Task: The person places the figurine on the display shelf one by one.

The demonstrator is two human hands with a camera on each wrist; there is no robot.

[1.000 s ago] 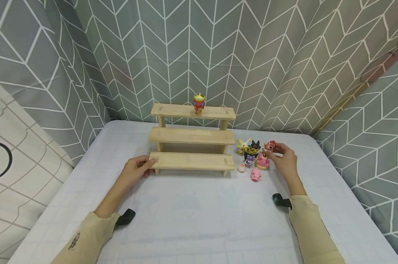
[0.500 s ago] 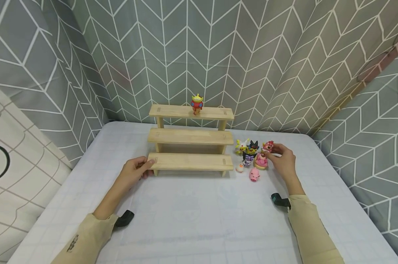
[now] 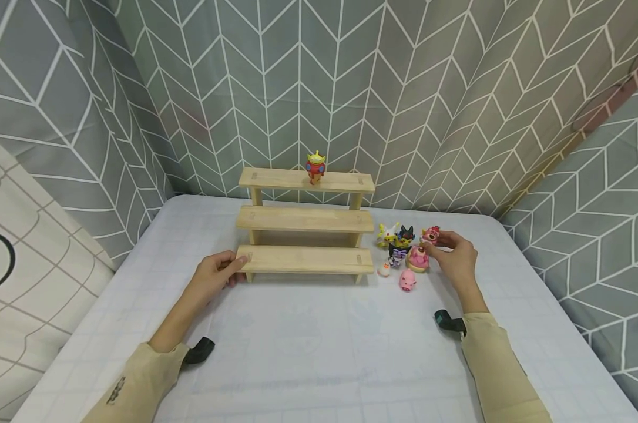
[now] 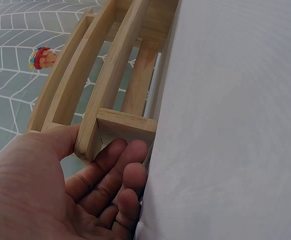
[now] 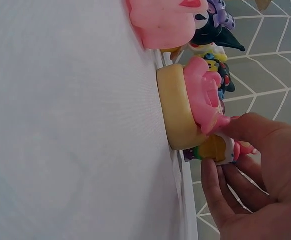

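Right hand point(image 3: 456, 257) and figure point(image 3: 430, 235) shift slightly rightward; fingers point(image 5: 214, 190) pinch figure, roughly upright, red top up, behind round-based toy point(image 3: 417, 259). Left hand point(image 3: 212, 275) grips left end of stand point(image 3: 305, 218), which runs left-right.

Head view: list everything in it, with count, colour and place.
table: one, white, foreground
wooden stand: one, pale, on table
alien figurine: one, red and yellow, atop stand
held figurine: one, partly pink, cluster's rear right
seated figurine: one, pink on tan, cluster's right
pig figurine: one, pink, cluster's front
small figurine: one, white and orange, left of pig
multicoloured figurines: three, with black, yellow, purple, cluster's left
patterned cloth: count unclear, grey and white, beyond table
sleeves: two, beige, forearms
wrist devices: two, black, at cuffs
left hand: one, gripping stand
right hand: one, pinching held figurine
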